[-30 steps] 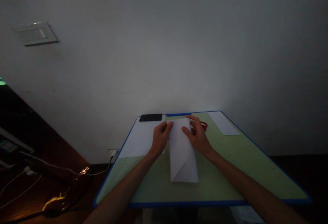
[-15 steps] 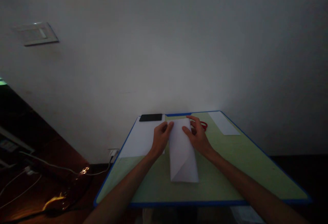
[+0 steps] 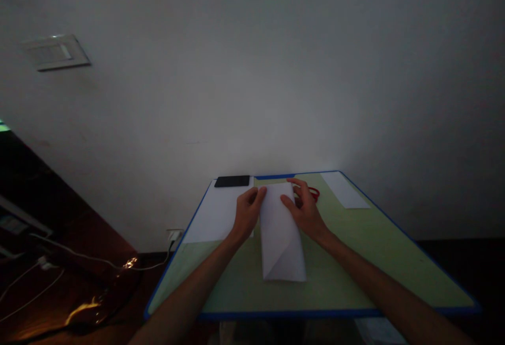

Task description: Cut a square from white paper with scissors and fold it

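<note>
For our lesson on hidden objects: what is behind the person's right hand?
Part of a red loop shows past the right hand, against the green tabletop. The hand covers the rest, so what the loop belongs to cannot be seen.

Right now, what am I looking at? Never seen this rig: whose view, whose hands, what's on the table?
No machine here: a person works with two bare hands. One camera, worn on the head, looks forward and down, so the forearms enter from below. The left hand and right hand hold opposite edges of a folded white paper near its far end. On the green, blue-edged table: at left, a white sheet with a flat dark object; a red loop, partly hidden by the right hand; at far right, a white strip.
</note>
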Action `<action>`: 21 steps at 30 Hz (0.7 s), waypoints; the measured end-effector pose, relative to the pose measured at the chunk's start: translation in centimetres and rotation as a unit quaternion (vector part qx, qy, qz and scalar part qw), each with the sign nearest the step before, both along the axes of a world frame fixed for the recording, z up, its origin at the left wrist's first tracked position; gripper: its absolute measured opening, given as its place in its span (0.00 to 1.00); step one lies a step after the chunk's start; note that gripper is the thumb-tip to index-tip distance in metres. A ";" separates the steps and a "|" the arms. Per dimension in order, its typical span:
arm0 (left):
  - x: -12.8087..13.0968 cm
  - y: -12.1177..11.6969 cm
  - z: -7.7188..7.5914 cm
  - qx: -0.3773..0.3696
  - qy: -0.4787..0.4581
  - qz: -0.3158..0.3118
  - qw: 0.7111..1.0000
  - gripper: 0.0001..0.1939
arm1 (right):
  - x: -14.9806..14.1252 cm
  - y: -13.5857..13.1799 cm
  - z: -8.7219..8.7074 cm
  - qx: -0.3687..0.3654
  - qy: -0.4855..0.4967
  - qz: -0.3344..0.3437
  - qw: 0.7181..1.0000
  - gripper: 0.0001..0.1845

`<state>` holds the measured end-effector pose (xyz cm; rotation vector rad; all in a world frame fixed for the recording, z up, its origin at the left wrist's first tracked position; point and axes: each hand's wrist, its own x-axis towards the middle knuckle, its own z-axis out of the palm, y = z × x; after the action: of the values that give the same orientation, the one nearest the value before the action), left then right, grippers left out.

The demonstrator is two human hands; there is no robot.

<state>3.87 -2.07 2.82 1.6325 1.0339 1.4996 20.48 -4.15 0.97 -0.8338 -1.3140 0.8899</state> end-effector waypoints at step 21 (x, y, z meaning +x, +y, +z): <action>-0.1 0.4 -0.3 -0.009 -0.007 -0.011 1.000 0.24 | 0.0 -0.1 0.2 -0.002 -0.003 0.006 1.000 0.26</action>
<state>3.73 -1.70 2.52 1.6133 1.0157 1.4814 20.45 -4.27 1.19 -0.8330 -1.3248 0.8998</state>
